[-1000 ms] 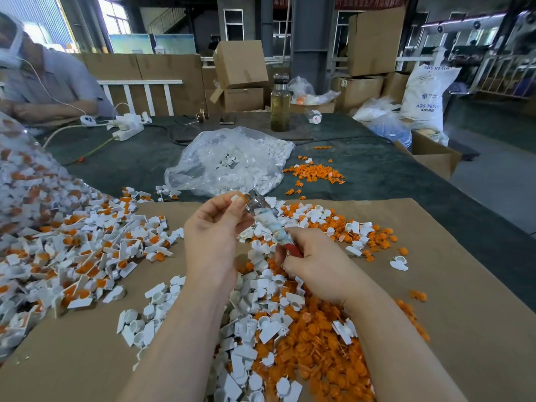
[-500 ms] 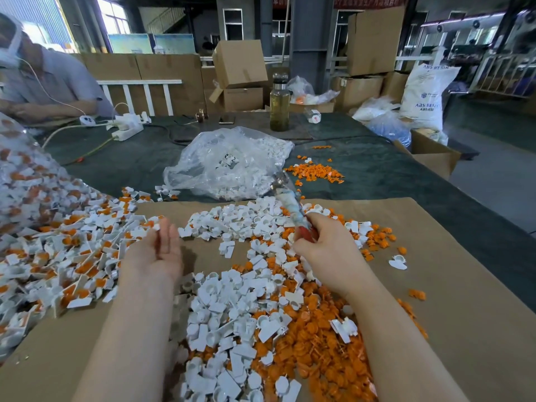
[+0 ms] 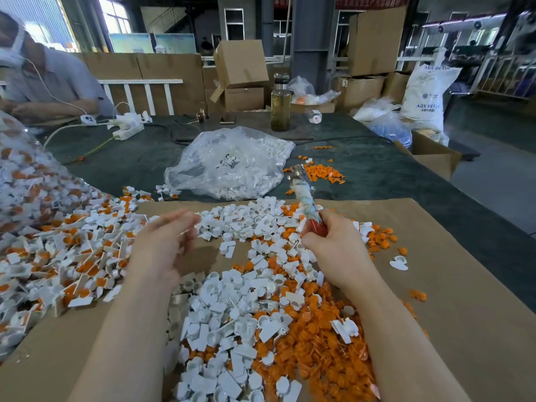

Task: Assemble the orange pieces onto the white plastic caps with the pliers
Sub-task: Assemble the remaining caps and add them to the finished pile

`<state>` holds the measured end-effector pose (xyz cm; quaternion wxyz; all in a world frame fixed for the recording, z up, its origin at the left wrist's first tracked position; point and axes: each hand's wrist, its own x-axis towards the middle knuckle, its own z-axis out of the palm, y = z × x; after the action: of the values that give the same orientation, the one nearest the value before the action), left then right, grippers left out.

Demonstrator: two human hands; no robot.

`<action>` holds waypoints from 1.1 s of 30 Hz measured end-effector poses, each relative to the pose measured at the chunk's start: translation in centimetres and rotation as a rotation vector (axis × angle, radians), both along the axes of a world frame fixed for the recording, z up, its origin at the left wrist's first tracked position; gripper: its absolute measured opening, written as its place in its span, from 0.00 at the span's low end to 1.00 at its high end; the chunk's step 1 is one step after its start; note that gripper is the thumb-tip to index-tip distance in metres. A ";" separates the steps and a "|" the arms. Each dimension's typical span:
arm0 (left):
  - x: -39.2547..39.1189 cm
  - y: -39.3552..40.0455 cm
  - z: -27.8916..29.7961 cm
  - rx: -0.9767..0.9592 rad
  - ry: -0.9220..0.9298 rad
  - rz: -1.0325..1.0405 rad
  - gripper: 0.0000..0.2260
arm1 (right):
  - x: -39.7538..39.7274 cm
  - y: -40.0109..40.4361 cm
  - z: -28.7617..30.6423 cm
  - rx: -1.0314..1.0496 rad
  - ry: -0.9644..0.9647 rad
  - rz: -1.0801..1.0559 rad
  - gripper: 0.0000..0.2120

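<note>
Nearest the camera, loose white caps (image 3: 232,323) and orange pieces (image 3: 324,352) lie heaped together on a sheet of cardboard (image 3: 464,329), between the person's two bare forearms. The right hand (image 3: 339,250) is wrapped around the red handles of the pliers (image 3: 304,198), whose taped shaft and metal nose tilt up and away above the heap. The left hand (image 3: 162,248) hangs over the cardboard with its fingers loosely spread; it is blurred, and nothing can be made out in it. To its left spreads a pile of assembled caps (image 3: 66,256), white with orange fitted in, running up against a clear bag (image 3: 26,181) filled with more of them. Beyond the cardboard's far edge, on a dark green table (image 3: 406,175), sit a crumpled plastic bag of white parts (image 3: 232,166) and a small scatter of orange pieces. Farther back stand a glass bottle (image 3: 280,105) and a white power strip (image 3: 127,129). A seated person (image 3: 49,82) rests an arm on the far left corner, with cartons (image 3: 240,65) stacked behind.
</note>
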<state>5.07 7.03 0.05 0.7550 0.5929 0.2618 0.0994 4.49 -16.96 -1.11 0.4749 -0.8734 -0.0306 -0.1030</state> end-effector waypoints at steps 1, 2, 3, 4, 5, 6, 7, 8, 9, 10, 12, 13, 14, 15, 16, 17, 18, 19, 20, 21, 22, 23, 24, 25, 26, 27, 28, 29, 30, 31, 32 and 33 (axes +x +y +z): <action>-0.1 -0.7 0.1 0.234 0.037 -0.093 0.03 | 0.0 0.0 0.0 0.004 -0.001 0.000 0.06; -0.4 -1.4 0.1 0.458 0.059 -0.198 0.02 | 0.0 0.0 -0.1 0.006 -0.001 0.001 0.06; -0.7 -2.1 0.1 0.635 0.069 -0.313 0.02 | 0.0 0.0 -0.1 0.005 0.000 0.001 0.06; -0.8 -2.7 0.0 0.752 0.076 -0.413 0.02 | 0.1 0.0 -0.1 0.003 0.006 0.002 0.07; -0.9 -3.1 -0.2 0.819 0.082 -0.485 0.02 | 0.1 0.1 -0.2 0.001 0.011 0.002 0.07; -0.8 -3.6 -0.4 0.869 0.092 -0.528 0.02 | 0.1 0.1 -0.2 0.000 0.014 0.004 0.08; -0.7 -4.0 -0.6 0.920 0.106 -0.554 0.02 | 0.2 0.2 -0.2 -0.001 0.014 0.005 0.08; -0.5 -4.3 -0.8 0.977 0.125 -0.573 0.02 | 0.2 0.2 -0.2 0.001 0.012 0.007 0.08; -0.4 -4.6 -1.1 1.039 0.146 -0.588 0.03 | 0.2 0.3 -0.2 0.000 0.011 0.009 0.08; -0.3 -4.8 -1.3 1.107 0.165 -0.595 0.05 | 0.2 0.3 -0.2 -0.005 0.010 0.012 0.08; -0.2 -5.1 -1.5 1.220 0.177 -0.585 0.05 | 0.2 0.3 -0.2 -0.017 0.013 0.022 0.06; -0.1 -5.1 -1.6 1.247 0.163 -0.580 0.04 | 0.2 0.3 -0.1 -0.016 0.017 0.027 0.05; -0.1 -5.1 -1.7 1.254 0.141 -0.576 0.05 | 0.1 0.4 -0.1 -0.008 0.021 0.030 0.04; -0.1 -5.0 -1.8 1.236 0.109 -0.570 0.07 | 0.1 0.4 -0.2 0.002 0.023 0.031 0.04; -0.2 -4.9 -1.7 1.173 0.074 -0.560 0.08 | 0.1 0.5 -0.2 0.010 0.019 0.030 0.05; -0.2 -4.9 -1.5 1.058 0.034 -0.554 0.07 | 0.1 0.5 -0.2 0.019 0.013 0.028 0.05; -0.3 -4.9 -1.3 0.896 -0.005 -0.558 0.06 | 0.0 0.6 -0.2 0.033 0.008 0.027 0.06; -0.5 -5.0 -1.0 0.721 -0.035 -0.572 0.05 | 0.0 0.6 -0.1 0.050 0.007 0.030 0.06; -0.7 -5.1 -0.7 0.581 -0.056 -0.588 0.06 | -0.1 0.7 -0.1 0.067 0.008 0.036 0.06; -0.7 -5.2 -0.4 0.491 -0.070 -0.602 0.06 | -0.2 0.7 0.0 0.081 0.007 0.042 0.07; -0.7 -5.3 -0.3 0.435 -0.082 -0.612 0.06 | -0.2 0.8 0.1 0.090 0.003 0.047 0.08; -0.8 -5.5 -0.1 0.393 -0.092 -0.620 0.06 | -0.2 0.8 0.1 0.094 -0.001 0.052 0.09; -0.8 -5.7 0.0 0.361 -0.101 -0.627 0.06 | -0.2 0.9 0.1 0.096 -0.006 0.058 0.09; -0.9 -5.8 0.1 0.346 -0.109 -0.630 0.06 | -0.3 1.0 0.0 0.098 -0.012 0.064 0.09; -0.9 -5.9 0.1 0.348 -0.118 -0.630 0.07 | -0.2 1.0 0.0 0.094 -0.021 0.065 0.09; -1.0 -6.1 0.2 0.361 -0.127 -0.628 0.07 | -0.2 1.0 -0.1 0.085 -0.033 0.062 0.10; -1.0 -6.1 0.2 0.376 -0.137 -0.625 0.07 | -0.2 1.1 -0.2 0.076 -0.044 0.058 0.10; -1.1 -6.2 0.2 0.386 -0.147 -0.622 0.07 | -0.1 1.1 -0.2 0.074 -0.053 0.058 0.10; -1.1 -6.2 0.3 0.393 -0.157 -0.621 0.07 | -0.1 1.1 -0.2 0.080 -0.060 0.064 0.09; -1.2 -6.2 0.4 0.400 -0.166 -0.624 0.07 | -0.1 1.1 -0.1 0.087 -0.066 0.073 0.08; -1.2 -6.2 0.4 0.409 -0.175 -0.628 0.08 | -0.1 1.2 -0.1 0.085 -0.075 0.080 0.07; -1.3 -6.2 0.4 0.419 -0.182 -0.632 0.08 | -0.2 1.3 0.0 0.070 -0.088 0.083 0.06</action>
<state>3.81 0.84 0.49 0.6311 0.7744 -0.0275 -0.0347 4.30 -15.67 -1.16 0.5072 -0.8489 -0.0839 -0.1227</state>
